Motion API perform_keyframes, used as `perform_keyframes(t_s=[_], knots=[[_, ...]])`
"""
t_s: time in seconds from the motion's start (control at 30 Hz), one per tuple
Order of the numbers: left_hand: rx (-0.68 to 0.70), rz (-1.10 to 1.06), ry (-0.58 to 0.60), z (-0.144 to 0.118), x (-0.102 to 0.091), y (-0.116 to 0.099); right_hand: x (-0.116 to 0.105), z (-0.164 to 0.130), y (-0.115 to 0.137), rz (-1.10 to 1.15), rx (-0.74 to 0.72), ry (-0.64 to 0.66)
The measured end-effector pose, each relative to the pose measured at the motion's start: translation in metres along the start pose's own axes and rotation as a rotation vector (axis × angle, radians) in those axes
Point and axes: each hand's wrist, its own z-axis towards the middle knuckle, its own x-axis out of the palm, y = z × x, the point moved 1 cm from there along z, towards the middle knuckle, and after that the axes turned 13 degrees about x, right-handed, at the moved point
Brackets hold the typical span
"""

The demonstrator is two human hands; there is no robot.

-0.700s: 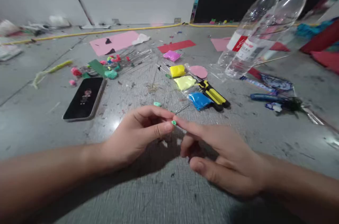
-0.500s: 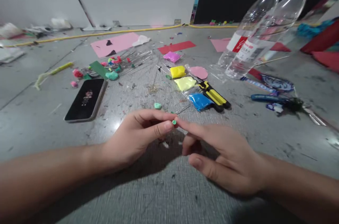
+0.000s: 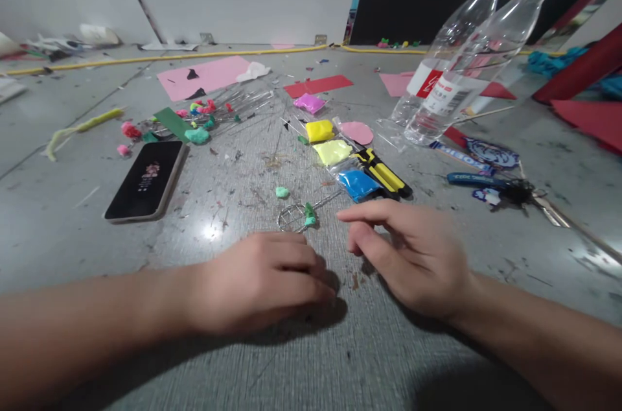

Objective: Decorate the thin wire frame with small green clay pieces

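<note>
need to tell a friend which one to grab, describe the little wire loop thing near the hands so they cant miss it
Start at the black phone lying flat on the grey table, then look right, just beyond the left hand. There lies a thin wire loop with a straight stem running off toward the blue clay packet. Unlike the loose mint clay lump nearby, it is bare metal with green clay bits stuck on it.

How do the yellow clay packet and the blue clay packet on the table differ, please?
The yellow clay packet lies farther from the hands, beside the pink disc; the blue clay packet lies nearest the right hand, against the yellow-and-black tool. The yellow one looks a thicker block, the blue one flatter. Both lie untouched in clear wrapping.
</note>
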Motion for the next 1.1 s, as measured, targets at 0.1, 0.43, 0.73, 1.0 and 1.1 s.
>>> perform_keyframes(t_s=[0.1,0.43,0.73,1.0,1.1], knots=[[0.059,0.256,0.154,-0.003,0.002,0.0,0.003,0.003,-0.003,0.006,-0.007,0.015],[-0.134,0.442,-0.08,-0.007,-0.01,0.019,0.004,0.006,-0.003,-0.009,-0.011,0.033],[-0.589,0.595,0.027,-0.026,-0.019,0.064,0.006,0.006,-0.006,-0.003,0.019,0.038],[-0.351,0.444,-0.253,-0.015,-0.02,0.039,0.007,0.007,-0.008,0.002,0.05,0.068],[-0.088,0.432,-0.171,-0.009,-0.018,0.021,0.009,0.007,-0.008,-0.003,0.027,0.123]])
